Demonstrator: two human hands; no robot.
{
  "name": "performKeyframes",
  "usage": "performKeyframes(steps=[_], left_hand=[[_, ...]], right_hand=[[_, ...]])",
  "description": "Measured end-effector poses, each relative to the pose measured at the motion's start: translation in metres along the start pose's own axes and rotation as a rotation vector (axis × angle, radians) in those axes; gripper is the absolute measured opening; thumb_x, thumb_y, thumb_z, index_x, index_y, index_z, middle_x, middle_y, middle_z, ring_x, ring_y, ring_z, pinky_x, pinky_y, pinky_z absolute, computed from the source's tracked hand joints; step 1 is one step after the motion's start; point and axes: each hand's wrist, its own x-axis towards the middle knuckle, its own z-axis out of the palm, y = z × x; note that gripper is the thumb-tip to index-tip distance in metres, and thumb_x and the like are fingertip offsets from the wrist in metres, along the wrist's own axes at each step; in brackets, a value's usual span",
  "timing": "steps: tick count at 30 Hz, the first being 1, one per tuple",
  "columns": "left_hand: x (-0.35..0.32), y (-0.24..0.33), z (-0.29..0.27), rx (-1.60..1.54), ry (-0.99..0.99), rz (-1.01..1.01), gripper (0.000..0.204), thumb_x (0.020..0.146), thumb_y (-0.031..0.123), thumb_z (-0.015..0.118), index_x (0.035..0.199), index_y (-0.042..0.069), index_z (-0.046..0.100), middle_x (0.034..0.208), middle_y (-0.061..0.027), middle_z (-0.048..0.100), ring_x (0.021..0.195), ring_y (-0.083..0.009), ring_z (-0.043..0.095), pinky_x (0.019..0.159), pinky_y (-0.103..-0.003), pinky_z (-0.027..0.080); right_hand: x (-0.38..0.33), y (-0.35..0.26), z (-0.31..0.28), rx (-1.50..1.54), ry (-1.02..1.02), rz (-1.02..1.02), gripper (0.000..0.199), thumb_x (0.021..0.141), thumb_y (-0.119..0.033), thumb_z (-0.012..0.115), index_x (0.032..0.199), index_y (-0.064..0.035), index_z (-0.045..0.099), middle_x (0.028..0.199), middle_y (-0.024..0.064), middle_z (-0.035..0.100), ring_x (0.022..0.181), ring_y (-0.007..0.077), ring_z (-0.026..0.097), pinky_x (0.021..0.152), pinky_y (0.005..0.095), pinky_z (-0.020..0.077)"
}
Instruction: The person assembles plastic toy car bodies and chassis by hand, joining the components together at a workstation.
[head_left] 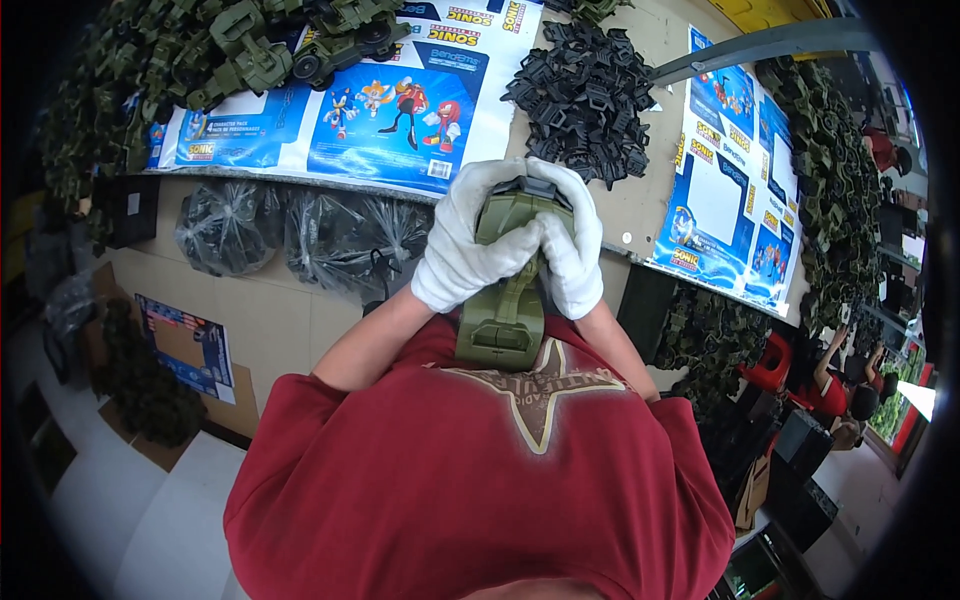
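Observation:
Both my hands wear white gloves and hold one olive-green plastic toy vehicle body point(502, 335) close to my chest, over the table's near edge. My left hand point(468, 245) wraps round its left side, and my right hand point(573, 250) round its right side. The thumbs of both press on its top near the middle. A black plastic piece point(528, 186) shows at the toy's far end, between my curled fingers. Just beyond my hands lies a heap of black plastic parts point(585, 100). The toy's underside is hidden.
Green toy vehicles point(240, 50) are piled at the far left on printed blue-and-white sheets point(390, 125). More printed sheets point(730, 200) and green parts point(825, 180) lie to the right. A grey bar point(770, 45) crosses the far right. Clear plastic bags point(235, 225) stand below the table's left edge.

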Motion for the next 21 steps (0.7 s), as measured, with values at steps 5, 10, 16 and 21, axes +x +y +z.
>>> performKeyframes(steps=[5, 10, 16, 21], left_hand=[[-0.001, 0.008, -0.003, 0.016, 0.042, 0.123, 0.059, 0.079, 0.027, 0.079, 0.126, 0.002, 0.054, 0.113, -0.0142, 0.061, 0.101, -0.0256, 0.064, 0.087, -0.035, 0.051], [-0.001, -0.008, 0.005, -0.011, 0.048, -0.037, 0.059, 0.080, 0.025, 0.080, 0.127, 0.002, 0.053, 0.111, -0.0112, 0.062, 0.098, -0.0201, 0.063, 0.086, -0.032, 0.051], [0.025, -0.021, -0.002, 0.137, 0.202, -0.231, 0.087, 0.070, 0.030, 0.089, 0.136, 0.000, 0.043, 0.119, -0.0167, 0.056, 0.102, -0.0232, 0.059, 0.091, -0.034, 0.050], [0.054, 0.000, 0.001, -0.110, 0.198, -0.008, 0.097, 0.081, 0.046, 0.075, 0.151, 0.003, 0.025, 0.139, -0.0216, 0.043, 0.110, -0.0265, 0.059, 0.082, -0.033, 0.052]], right_hand=[[0.009, -0.002, 0.002, 0.087, -0.026, -0.114, 0.036, 0.078, -0.004, 0.056, 0.114, 0.0030, 0.061, 0.111, 0.0190, 0.063, 0.099, 0.0305, 0.062, 0.091, 0.0371, 0.0471], [-0.008, 0.023, 0.009, 0.228, 0.037, 0.194, 0.045, 0.088, -0.019, 0.060, 0.127, 0.0022, 0.054, 0.123, 0.0173, 0.060, 0.113, 0.0269, 0.056, 0.102, 0.0376, 0.0408], [-0.046, 0.013, -0.013, 0.675, -0.328, 0.885, 0.091, 0.088, -0.038, 0.073, 0.154, -0.0029, 0.022, 0.154, 0.0127, 0.032, 0.134, 0.0242, 0.040, 0.109, 0.0369, 0.0356], [-0.038, 0.041, -0.020, 1.333, -0.234, 0.806, 0.084, 0.088, -0.035, 0.071, 0.152, -0.0038, 0.027, 0.135, 0.0167, 0.052, 0.114, 0.0298, 0.058, 0.092, 0.0355, 0.0509]])
